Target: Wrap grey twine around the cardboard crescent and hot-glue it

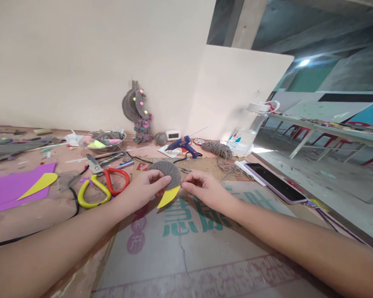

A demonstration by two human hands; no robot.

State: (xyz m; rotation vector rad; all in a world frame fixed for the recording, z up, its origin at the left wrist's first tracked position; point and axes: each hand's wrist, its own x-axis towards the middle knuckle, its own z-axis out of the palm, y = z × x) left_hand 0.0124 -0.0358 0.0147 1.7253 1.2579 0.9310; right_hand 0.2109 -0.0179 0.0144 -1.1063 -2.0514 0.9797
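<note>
My left hand (144,188) and my right hand (203,188) both pinch a round grey disc wound with twine (168,173), held just above a printed cardboard sheet (205,248). A yellow leaf-shaped foam piece (168,197) lies against the disc's lower edge, between my two thumbs. Left fingers grip the disc's left side, right fingertips its right edge.
Scissors with a yellow and a red handle (101,184) lie to the left, beside purple foam (9,188) bearing another yellow leaf (39,184). Behind are a blue glue gun (184,145), a twine bundle (217,150), a bottle (245,134), a phone (275,182) and a decorated grey ornament (138,109).
</note>
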